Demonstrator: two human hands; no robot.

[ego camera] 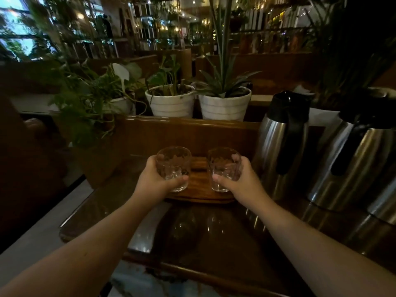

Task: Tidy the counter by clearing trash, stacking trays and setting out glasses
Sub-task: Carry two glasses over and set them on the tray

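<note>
Two clear patterned glasses stand upright side by side on a wooden tray in the middle of the dark counter. My left hand wraps around the left glass from its left side. My right hand grips the right glass from its right side. Both glass bases touch or sit just above the tray; I cannot tell which.
Two steel thermos jugs stand close on the right. White plant pots and leafy plants line the ledge behind the tray. The glossy counter top lies in front; its edge drops off at the left.
</note>
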